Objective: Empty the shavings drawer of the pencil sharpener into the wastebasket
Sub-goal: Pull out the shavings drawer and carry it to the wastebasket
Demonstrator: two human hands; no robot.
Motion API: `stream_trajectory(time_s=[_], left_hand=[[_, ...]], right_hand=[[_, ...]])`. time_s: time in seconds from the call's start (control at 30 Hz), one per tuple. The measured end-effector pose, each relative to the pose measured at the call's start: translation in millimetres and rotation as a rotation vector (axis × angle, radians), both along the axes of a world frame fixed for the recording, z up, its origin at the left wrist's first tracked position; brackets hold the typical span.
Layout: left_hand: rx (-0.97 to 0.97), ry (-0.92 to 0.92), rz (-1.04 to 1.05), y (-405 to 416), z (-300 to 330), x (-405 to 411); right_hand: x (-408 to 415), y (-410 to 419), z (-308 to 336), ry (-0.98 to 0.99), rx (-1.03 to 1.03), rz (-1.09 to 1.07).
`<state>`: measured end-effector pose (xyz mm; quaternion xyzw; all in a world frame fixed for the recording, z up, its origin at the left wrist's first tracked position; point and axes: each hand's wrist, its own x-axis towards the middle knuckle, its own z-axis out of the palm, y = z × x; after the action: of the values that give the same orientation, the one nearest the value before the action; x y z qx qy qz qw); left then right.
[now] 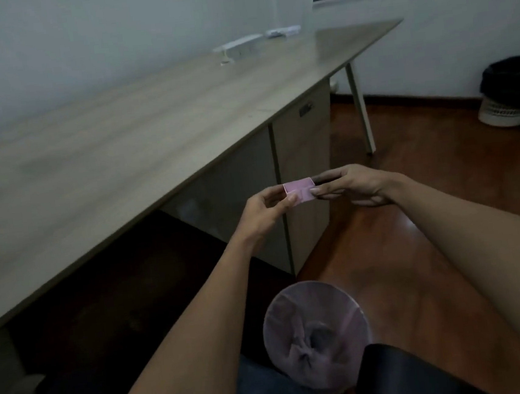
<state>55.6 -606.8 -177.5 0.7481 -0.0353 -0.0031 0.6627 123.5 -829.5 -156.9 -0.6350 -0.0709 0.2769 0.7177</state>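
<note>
A small pink pencil sharpener (300, 190) is held in the air between both hands, past the desk's front edge. My left hand (264, 209) pinches its left side with thumb and fingers. My right hand (351, 188) grips its right end, where a dark part shows between the fingertips. Whether that dark part is the drawer I cannot tell. A round wastebasket (315, 328) lined with a pale purple bag stands on the floor below my forearms, near my lap.
A long wooden desk (120, 146) runs along the left, with a cabinet (303, 167) under it. A second bin with a black bag (510, 90) stands by the far right wall. A black chair armrest (406, 373) is at the bottom right.
</note>
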Motion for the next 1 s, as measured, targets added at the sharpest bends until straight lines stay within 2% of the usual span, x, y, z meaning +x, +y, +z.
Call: stream_trajectory(time_s=[0.43, 0.67, 1.0], left_hand=[[-0.039, 0.411, -0.031, 26, -155, -31], [-0.122, 0.581, 0.029, 19, -191, -45], [-0.177, 0.677, 0.016, 8, -206, -47]], right_hand=[[-46, 26, -158, 0.342, -0.159, 0.056], [-62, 32, -188, 0.404, -0.192, 0.003], [-74, 26, -204, 0.521, -0.207, -0.023]])
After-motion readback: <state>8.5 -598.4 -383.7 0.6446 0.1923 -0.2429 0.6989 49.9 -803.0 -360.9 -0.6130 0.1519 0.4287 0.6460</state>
